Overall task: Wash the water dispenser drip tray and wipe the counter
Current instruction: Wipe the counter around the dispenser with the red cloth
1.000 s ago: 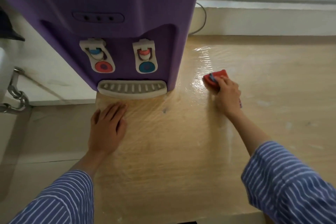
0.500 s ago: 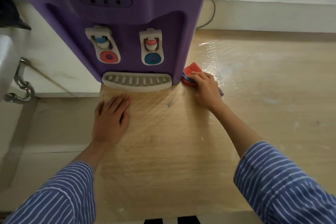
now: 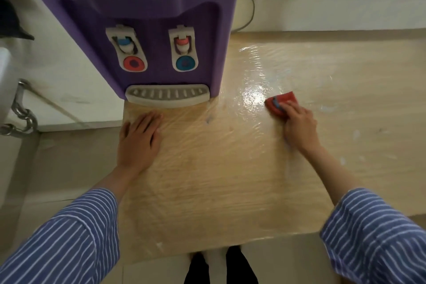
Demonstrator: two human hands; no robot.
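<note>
A purple water dispenser (image 3: 147, 21) stands at the back left of the light wood counter (image 3: 230, 180). Its grey-white slotted drip tray (image 3: 167, 95) sits in place at the dispenser's base. My left hand (image 3: 139, 139) lies flat on the counter just in front of the tray, fingers together, holding nothing. My right hand (image 3: 299, 125) presses a red cloth (image 3: 280, 101) onto the counter to the right of the dispenser. A wet shine shows on the counter just left of the cloth.
A grey cable (image 3: 250, 11) runs behind the dispenser along the white sill. Chrome pipework (image 3: 20, 120) is at the far left beside a white wall. The counter's front edge is near my legs; pale smears mark its right part.
My right hand slid the red cloth left against the dispenser's side, then back out to the right. My left hand stayed flat in front of the tray. The view tilted down.
</note>
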